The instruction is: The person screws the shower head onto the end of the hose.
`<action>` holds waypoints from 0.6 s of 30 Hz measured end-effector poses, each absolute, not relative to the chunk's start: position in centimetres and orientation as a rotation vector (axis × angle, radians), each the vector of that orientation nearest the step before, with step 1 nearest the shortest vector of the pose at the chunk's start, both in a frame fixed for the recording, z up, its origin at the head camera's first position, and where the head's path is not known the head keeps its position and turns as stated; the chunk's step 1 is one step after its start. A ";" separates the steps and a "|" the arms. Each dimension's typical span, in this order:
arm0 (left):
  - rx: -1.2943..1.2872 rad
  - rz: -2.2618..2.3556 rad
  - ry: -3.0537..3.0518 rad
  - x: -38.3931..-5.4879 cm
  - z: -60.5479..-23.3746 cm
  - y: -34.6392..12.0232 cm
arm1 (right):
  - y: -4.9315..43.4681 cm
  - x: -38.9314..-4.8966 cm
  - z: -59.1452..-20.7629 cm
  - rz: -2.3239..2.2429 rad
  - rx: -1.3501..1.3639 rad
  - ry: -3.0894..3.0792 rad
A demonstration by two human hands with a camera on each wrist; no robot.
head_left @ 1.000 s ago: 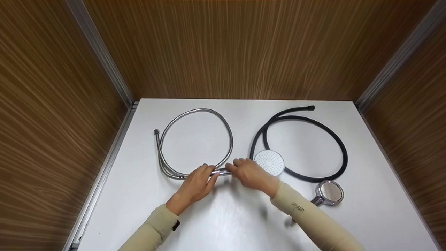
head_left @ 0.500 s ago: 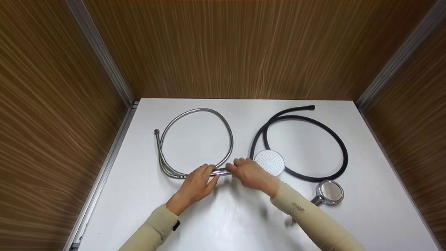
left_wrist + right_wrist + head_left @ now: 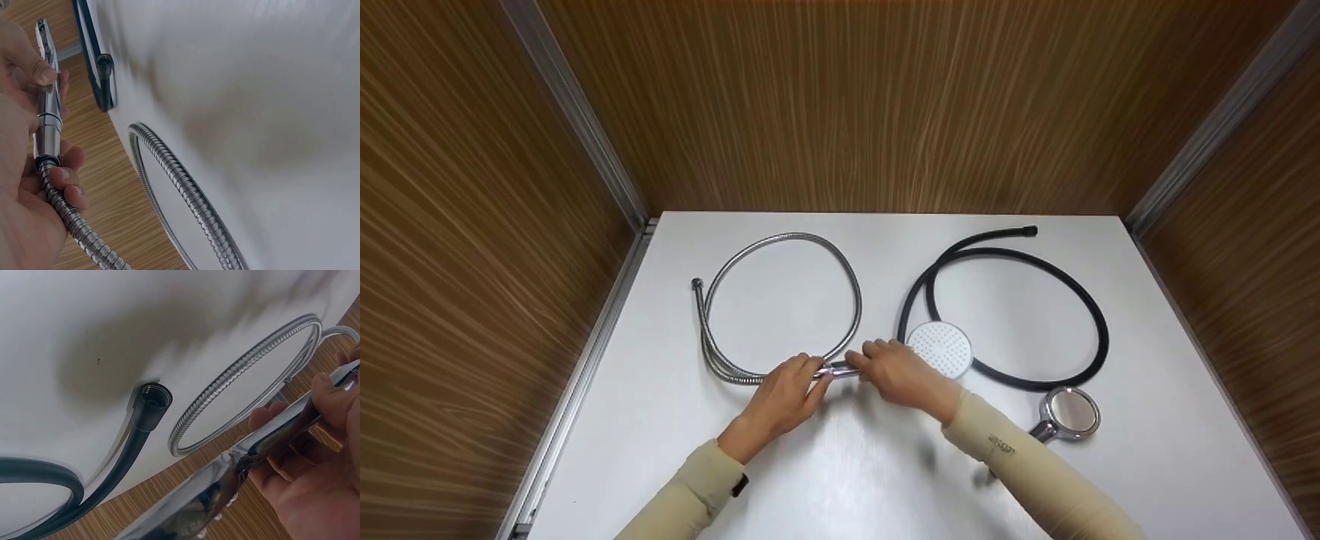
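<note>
My left hand (image 3: 784, 394) holds the end of a silver metal shower hose (image 3: 856, 300), its fingers around the chrome collar (image 3: 49, 138) in the left wrist view. The collar meets the handle of a chrome shower head (image 3: 940, 350) with a white dotted face. My right hand (image 3: 901, 379) grips that handle (image 3: 281, 430), as the right wrist view shows. Handle and collar are in line, with only a thin seam between them. The hose's other end (image 3: 697, 284) lies to the left. Whether the thread inside is engaged is hidden.
A coiled black hose (image 3: 1101, 322) lies at the right of the white table (image 3: 840, 487). A second chrome shower head (image 3: 1072, 414) rests there too, its handle partly behind the right forearm. Wood-grain panels (image 3: 840, 105) enclose the back and sides.
</note>
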State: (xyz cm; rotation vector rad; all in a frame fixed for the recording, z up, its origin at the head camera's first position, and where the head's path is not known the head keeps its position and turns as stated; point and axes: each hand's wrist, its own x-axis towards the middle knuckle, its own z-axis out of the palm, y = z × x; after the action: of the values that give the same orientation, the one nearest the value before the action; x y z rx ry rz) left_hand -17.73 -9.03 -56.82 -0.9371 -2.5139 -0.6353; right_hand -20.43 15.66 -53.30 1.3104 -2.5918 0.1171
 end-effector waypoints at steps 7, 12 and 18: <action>-0.954 -0.668 -2.561 -17.8 -56.6 -9.0 | 15.7 -20.4 -53.2 0.096 1.301 -2.609; -0.936 -0.674 -2.575 -17.8 -56.5 -9.0 | 15.7 -20.4 -53.2 0.118 1.304 -2.619; -0.938 -0.630 -2.532 -17.8 -56.6 -8.9 | 15.8 -20.5 -53.1 0.112 1.302 -2.618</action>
State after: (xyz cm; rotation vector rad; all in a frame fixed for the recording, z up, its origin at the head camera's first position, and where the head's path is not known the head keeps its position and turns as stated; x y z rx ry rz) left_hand -17.80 -8.88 -56.65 -0.9382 -2.5325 -0.6304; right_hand -20.46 15.76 -53.11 1.3019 -2.6176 0.1117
